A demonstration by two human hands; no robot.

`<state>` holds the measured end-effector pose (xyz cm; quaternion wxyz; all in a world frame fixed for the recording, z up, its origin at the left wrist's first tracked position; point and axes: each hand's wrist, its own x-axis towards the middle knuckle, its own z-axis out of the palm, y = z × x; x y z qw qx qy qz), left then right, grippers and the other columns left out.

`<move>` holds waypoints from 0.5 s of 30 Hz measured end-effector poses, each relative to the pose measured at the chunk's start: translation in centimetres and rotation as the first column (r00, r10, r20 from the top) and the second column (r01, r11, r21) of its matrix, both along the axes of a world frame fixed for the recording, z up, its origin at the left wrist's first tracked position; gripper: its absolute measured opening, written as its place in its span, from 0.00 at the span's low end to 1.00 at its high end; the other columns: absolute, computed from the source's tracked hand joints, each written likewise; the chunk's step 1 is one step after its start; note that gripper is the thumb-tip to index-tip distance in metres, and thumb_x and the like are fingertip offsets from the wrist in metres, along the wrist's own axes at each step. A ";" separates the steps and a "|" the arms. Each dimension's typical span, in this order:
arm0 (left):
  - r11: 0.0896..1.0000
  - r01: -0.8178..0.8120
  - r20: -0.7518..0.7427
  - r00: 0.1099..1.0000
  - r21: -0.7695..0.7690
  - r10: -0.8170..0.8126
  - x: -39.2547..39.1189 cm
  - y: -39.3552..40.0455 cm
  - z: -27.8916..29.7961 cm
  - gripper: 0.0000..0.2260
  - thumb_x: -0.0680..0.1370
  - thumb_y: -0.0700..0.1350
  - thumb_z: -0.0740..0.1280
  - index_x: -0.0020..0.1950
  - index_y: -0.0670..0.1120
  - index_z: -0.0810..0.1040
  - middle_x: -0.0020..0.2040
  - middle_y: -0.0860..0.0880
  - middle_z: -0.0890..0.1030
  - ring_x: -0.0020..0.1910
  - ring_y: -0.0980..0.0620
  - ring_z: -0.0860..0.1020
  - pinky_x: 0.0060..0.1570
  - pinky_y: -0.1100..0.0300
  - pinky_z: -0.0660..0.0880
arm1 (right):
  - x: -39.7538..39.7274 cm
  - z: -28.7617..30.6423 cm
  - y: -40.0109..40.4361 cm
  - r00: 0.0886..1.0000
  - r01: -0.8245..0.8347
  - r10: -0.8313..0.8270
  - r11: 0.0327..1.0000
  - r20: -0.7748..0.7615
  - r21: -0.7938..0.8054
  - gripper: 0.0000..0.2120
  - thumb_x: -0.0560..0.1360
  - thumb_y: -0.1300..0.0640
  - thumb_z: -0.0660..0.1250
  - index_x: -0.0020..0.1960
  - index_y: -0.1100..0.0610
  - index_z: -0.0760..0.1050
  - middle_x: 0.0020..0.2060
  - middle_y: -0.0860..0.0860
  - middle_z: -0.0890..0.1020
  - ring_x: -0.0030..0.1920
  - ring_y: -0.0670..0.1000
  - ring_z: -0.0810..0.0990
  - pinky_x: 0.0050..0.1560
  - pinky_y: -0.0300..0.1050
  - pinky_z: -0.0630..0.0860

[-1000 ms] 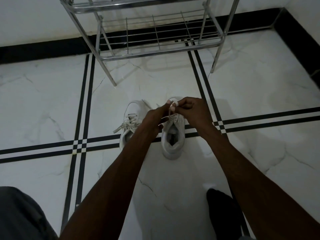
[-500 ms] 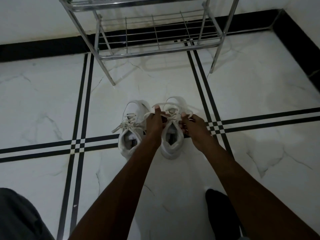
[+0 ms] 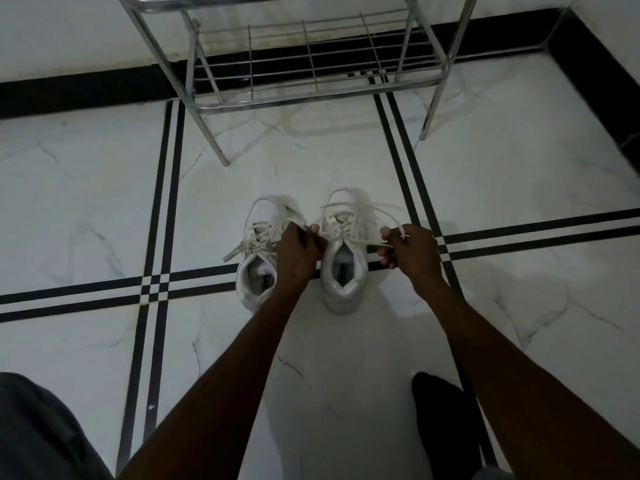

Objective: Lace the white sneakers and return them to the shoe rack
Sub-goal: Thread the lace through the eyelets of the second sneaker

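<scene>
Both hands pull the laces of the right white sneaker (image 3: 343, 261) tight on the floor (image 3: 519, 174).

Left hand (image 3: 298, 252) and right hand (image 3: 412, 249) each have fingers closed on a lace end, drawn out to either side. The left sneaker (image 3: 258, 258) sits just beside it, laces knotted. The metal shoe rack (image 3: 311, 57) stands beyond, against the wall.

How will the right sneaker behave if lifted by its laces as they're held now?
The right sneaker would probably swing: the laces look thin and floppy, pulled out sideways by the left hand and right hand. Its padded collar looks soft, so likely light. It stands flat on the floor, unlikely to tip if nudged.
</scene>
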<state>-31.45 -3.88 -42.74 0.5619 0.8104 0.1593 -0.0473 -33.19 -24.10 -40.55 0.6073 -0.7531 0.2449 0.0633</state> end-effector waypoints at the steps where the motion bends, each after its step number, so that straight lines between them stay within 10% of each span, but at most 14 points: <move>1: 1.000 0.015 0.003 1.000 -0.018 -0.015 0.0 0.1 -0.2 0.17 0.83 0.52 0.64 0.51 0.36 0.76 0.44 0.44 0.87 0.42 0.47 0.87 0.45 0.42 0.85 | 0.0 -0.2 -0.2 0.999 0.023 -0.021 0.998 -0.027 0.061 0.09 0.81 0.56 0.65 0.49 0.63 0.77 0.31 0.57 0.82 0.25 0.48 0.79 0.26 0.40 0.76; 8: 0.981 0.003 -0.049 0.999 -0.193 -0.013 -0.3 -0.7 0.1 0.16 0.79 0.56 0.71 0.45 0.43 0.82 0.45 0.43 0.86 0.50 0.40 0.84 0.54 0.38 0.82 | 0.8 0.8 0.7 0.994 -0.005 0.076 0.756 -0.080 0.654 0.07 0.77 0.58 0.70 0.51 0.62 0.79 0.41 0.55 0.85 0.43 0.50 0.84 0.49 0.41 0.83; 15: 0.939 -0.082 -0.161 0.987 -0.334 0.029 0.4 -1.3 1.1 0.20 0.73 0.55 0.78 0.48 0.38 0.84 0.46 0.41 0.87 0.47 0.44 0.85 0.53 0.45 0.83 | 0.4 0.1 1.8 0.993 -0.106 0.092 0.965 0.068 0.242 0.08 0.77 0.63 0.70 0.56 0.64 0.82 0.42 0.56 0.86 0.40 0.48 0.84 0.43 0.40 0.83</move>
